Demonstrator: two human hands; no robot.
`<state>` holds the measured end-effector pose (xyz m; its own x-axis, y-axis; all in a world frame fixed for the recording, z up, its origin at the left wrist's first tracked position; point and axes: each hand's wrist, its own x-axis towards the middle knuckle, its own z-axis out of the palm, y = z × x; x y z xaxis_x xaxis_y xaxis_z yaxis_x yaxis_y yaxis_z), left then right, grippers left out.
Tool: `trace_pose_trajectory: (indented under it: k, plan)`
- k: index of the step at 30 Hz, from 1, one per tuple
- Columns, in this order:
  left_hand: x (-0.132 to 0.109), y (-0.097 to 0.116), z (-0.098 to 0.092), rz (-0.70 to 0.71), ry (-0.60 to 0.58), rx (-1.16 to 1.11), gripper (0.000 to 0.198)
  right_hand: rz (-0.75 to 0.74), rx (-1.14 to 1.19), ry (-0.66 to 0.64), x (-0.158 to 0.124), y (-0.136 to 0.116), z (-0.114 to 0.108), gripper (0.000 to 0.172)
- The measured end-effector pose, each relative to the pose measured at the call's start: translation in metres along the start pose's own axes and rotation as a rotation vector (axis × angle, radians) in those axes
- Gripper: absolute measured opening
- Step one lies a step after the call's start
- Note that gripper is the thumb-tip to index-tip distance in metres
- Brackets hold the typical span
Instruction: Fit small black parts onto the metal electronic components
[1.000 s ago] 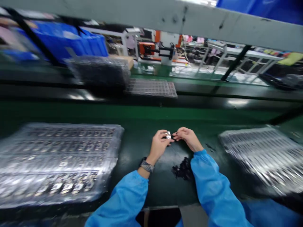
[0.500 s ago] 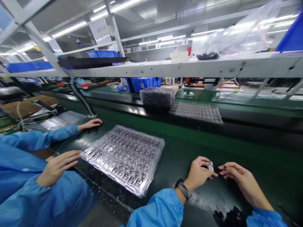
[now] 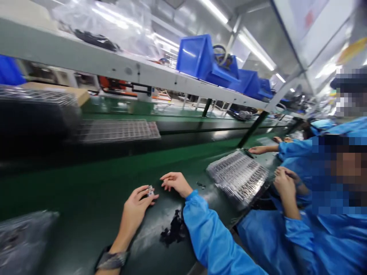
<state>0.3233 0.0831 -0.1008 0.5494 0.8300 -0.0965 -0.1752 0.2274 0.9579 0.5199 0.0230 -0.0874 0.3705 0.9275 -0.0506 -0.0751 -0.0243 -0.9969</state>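
Observation:
My left hand (image 3: pixel 137 204), with a dark band on its wrist, pinches a small silvery-white circuit board (image 3: pixel 150 191) between thumb and fingers. To its right is my right hand (image 3: pixel 178 183), its fingers bent and drawn together, just apart from the board. Whether a small piece sits between those fingertips is hidden. Below the right hand a heap of small black pieces (image 3: pixel 174 228) lies on the dark green work surface (image 3: pixel 100 179). A few more black bits (image 3: pixel 201 185) lie right of that hand.
A clear tray of parts (image 3: pixel 241 175) stands at right, near a co-worker in blue (image 3: pixel 338 236). Another clear tray (image 3: pixel 23 240) is at lower left. Stacked trays (image 3: pixel 34 110) and a flat clear tray (image 3: pixel 120 130) lie behind. Overhead runs a shelf (image 3: pixel 160 74) with blue bins (image 3: pixel 195 57).
The view has swung right, so my hands now appear left of centre and the right-hand co-worker shows. My left hand still holds the circuit board, with my right hand close beside it.

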Motion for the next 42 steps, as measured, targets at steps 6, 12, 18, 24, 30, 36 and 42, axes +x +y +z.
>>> trace_pose_trajectory:
  k: [6, 12, 18, 24, 30, 36, 42]
  plan:
    - [-0.002, 0.005, 0.001, -0.016, 0.031, 0.013, 0.078, 0.027, 0.031, -0.025, 0.002, 0.008, -0.002, 0.039]
    - [-0.001, 0.012, 0.004, -0.041, 0.058, 0.004, 0.073, 0.054, 0.111, -0.039, 0.005, 0.008, -0.005, 0.045]
    - [-0.004, 0.016, 0.005, -0.037, 0.059, 0.02, 0.069, 0.038, 0.12, -0.063, 0.002, 0.005, -0.003, 0.045]
    - [-0.001, 0.01, 0.003, -0.034, 0.039, 0.018, 0.07, 0.03, 0.104, -0.054, 0.005, 0.008, -0.005, 0.044]
    - [-0.003, 0.006, 0.003, -0.002, 0.005, 0.026, 0.071, 0.022, 0.07, -0.081, -0.003, 0.001, -0.002, 0.046]
    - [-0.007, 0.003, 0.003, 0.022, -0.093, 0.044, 0.065, 0.01, 0.03, -0.18, -0.014, -0.006, -0.001, 0.033]
    - [-0.008, -0.001, 0.004, 0.027, -0.131, 0.037, 0.054, 0.012, 0.013, -0.303, -0.019, -0.008, 0.0, 0.03]
